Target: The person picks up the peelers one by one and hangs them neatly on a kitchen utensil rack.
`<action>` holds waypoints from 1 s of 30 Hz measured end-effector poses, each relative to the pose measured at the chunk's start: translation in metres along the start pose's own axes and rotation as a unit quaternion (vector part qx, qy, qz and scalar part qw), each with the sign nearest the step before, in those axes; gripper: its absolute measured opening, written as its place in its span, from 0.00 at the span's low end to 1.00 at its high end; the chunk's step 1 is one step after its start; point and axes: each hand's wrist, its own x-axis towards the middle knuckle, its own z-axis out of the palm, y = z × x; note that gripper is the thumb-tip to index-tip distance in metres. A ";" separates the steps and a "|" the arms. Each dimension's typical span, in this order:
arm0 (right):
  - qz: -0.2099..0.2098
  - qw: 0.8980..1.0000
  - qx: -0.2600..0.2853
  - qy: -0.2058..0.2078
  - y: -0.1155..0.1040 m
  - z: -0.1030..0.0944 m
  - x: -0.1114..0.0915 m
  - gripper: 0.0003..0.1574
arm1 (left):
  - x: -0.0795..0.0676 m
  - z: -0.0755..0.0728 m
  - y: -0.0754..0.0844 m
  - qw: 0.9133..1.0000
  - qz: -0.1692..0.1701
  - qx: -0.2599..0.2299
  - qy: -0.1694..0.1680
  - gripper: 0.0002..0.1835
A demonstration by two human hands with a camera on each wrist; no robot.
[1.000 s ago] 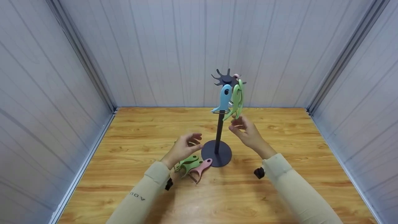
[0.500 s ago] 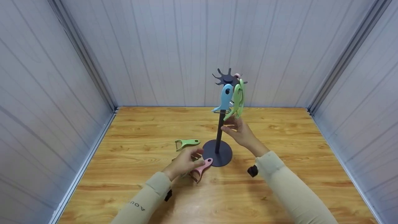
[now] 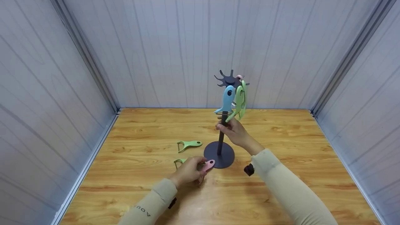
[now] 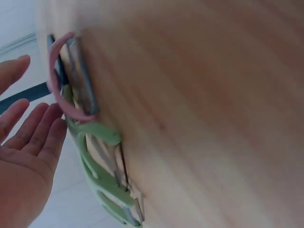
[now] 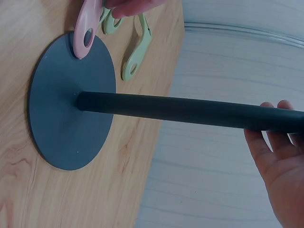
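My left hand (image 3: 189,171) is low over the table, thumb and fingers spread on either side of a pink peeler (image 3: 208,165). The peeler's handle end overlaps the round base (image 5: 71,137) of a dark stand. In the left wrist view the fingers are extended beside the pink peeler (image 4: 53,80), apart from the thumb. My right hand (image 3: 238,135) grips the stand's pole (image 5: 190,111) under the hanging peelers, fingers wrapped round it. A blue peeler (image 3: 228,99) and green peelers (image 3: 239,99) hang from the hooked top (image 3: 229,82), with a pink one (image 3: 239,77) partly hidden behind.
A green peeler (image 3: 192,143) lies on the wooden table (image 3: 140,156) left of the base. Another green peeler (image 3: 178,162) is mostly covered by my left hand. Pale panel walls (image 3: 162,56) enclose the table at the back and sides.
My left hand has moved down and toward the pink peeler, uncovering a green peeler behind it. My right hand has moved left from beside the hanging green peelers and taken hold of the pole.
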 end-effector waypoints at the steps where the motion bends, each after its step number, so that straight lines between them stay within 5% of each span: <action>1: -0.005 1.000 0.002 -0.004 0.001 0.000 0.000 0.21 | 0.000 0.002 -0.001 1.000 0.002 0.006 0.003 0.24; 13: -0.068 0.997 -0.017 -0.035 0.010 0.000 0.004 0.09 | -0.002 0.007 -0.003 0.999 0.001 0.009 0.036 0.22; 22: -0.064 0.997 -0.008 -0.031 0.012 0.002 0.005 0.09 | -0.001 0.011 0.004 0.988 0.002 0.146 0.056 0.17; 30: -0.058 0.998 -0.005 -0.025 0.013 0.003 0.006 0.09 | 0.007 0.017 0.006 0.987 -0.028 0.157 0.022 0.09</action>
